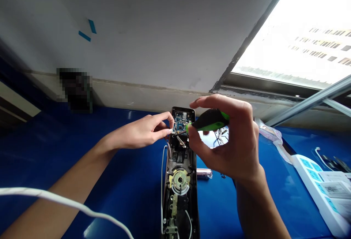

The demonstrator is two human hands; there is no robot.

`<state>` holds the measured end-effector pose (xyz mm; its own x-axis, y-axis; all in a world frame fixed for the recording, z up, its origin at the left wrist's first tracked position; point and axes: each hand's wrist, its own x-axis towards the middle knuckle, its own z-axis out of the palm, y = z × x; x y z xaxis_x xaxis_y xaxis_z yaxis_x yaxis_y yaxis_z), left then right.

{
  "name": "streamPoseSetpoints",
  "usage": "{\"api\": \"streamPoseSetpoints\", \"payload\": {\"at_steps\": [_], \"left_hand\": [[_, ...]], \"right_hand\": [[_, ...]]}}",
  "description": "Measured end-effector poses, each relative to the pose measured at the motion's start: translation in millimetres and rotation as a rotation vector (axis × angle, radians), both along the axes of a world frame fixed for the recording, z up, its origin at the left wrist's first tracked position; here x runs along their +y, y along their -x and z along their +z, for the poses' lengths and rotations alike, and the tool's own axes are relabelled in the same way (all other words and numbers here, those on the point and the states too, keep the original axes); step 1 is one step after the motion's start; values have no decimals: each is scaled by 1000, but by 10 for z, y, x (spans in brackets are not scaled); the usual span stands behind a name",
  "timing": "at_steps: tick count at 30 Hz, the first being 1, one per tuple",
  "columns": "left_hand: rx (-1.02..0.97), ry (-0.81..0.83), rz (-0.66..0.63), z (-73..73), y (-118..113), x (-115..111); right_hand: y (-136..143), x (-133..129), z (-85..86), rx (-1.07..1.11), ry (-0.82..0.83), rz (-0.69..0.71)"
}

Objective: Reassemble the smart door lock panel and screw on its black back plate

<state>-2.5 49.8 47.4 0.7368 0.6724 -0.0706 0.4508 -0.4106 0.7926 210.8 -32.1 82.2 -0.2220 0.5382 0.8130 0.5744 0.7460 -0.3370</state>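
In the centre of the frame, the right hand (233, 140) grips a black-and-green screwdriver (210, 120), its tip end angled left over a blue circuit board (180, 124). The board sits in the top of a long, narrow black housing (194, 195) that runs down to the bottom edge. The left hand (145, 131) pinches its fingertips together at the board's left edge; whether they hold anything, I cannot tell. Lower down, a round metal disc (180, 180) sits inside the housing.
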Motion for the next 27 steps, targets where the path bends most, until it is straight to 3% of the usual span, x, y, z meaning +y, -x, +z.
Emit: {"api": "streamPoseSetpoints", "payload": {"at_steps": [27], "left_hand": [[17,-39,25,5,-10,-29]], "right_hand": [[4,1,-39,30,-2,12]]}}
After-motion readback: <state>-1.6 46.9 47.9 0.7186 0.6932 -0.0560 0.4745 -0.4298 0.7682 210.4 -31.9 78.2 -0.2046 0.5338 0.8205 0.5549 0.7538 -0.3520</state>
